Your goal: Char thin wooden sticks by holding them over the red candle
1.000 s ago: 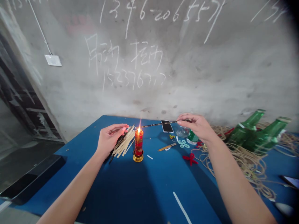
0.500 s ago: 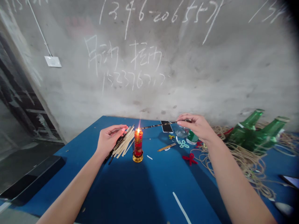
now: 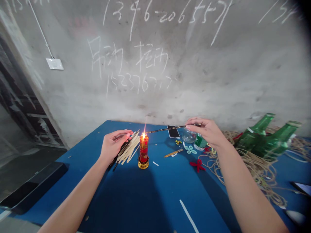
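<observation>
**Strip tip at the candle flame**

Right hand pinches one end of a long thin dark strip between thumb and fingertips. The strip is held near level above the blue table. Its free tip sits just beside the flame of a short red candle in a gold base.

Left hand rests on a fanned bundle of pale flat strips just left of the candle, fingers curled. Whether it grips one, cannot tell.

Judgement: heat only the tip, at the flame's edge, with a steady wrist. Hold the strip level so it clears the wax. The bundle lies close to the fire and is worth minding.

Behind: black phone, green glass bottles, loose tan cord.
</observation>
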Demonstrator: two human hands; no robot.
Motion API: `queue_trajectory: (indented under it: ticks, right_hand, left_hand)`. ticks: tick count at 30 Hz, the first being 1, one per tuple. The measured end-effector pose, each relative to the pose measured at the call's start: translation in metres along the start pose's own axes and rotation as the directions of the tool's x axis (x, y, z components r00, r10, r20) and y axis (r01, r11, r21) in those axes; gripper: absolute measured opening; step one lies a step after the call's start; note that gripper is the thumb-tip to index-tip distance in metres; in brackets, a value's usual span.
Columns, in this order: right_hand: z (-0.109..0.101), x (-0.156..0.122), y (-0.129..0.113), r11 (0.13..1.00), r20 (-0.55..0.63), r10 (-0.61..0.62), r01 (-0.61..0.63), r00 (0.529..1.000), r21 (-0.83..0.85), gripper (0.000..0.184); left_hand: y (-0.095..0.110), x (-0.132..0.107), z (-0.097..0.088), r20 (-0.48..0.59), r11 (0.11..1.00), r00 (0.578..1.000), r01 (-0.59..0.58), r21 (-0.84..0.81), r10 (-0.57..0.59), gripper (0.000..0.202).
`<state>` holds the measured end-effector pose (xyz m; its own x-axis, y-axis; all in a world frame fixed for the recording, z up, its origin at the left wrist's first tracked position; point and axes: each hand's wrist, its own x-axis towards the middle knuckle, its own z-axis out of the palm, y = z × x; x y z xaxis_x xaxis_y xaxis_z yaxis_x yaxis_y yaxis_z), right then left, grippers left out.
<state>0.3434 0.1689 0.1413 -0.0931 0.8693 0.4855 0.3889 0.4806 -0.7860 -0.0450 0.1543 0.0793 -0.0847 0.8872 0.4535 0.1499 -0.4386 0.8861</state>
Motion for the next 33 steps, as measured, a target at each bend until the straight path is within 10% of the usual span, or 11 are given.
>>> queue_trajectory:
  ticks: [33]
  right_hand:
    - [-0.0022,-0.0008,-0.0002,1.0,-0.001,0.009,-0.009,1.0,-0.012,0.028]
  left_hand:
    - [-0.0019,-0.0003,-0.0002,0.01,1.0,1.0,-0.009,-0.007,0.01,0.021]
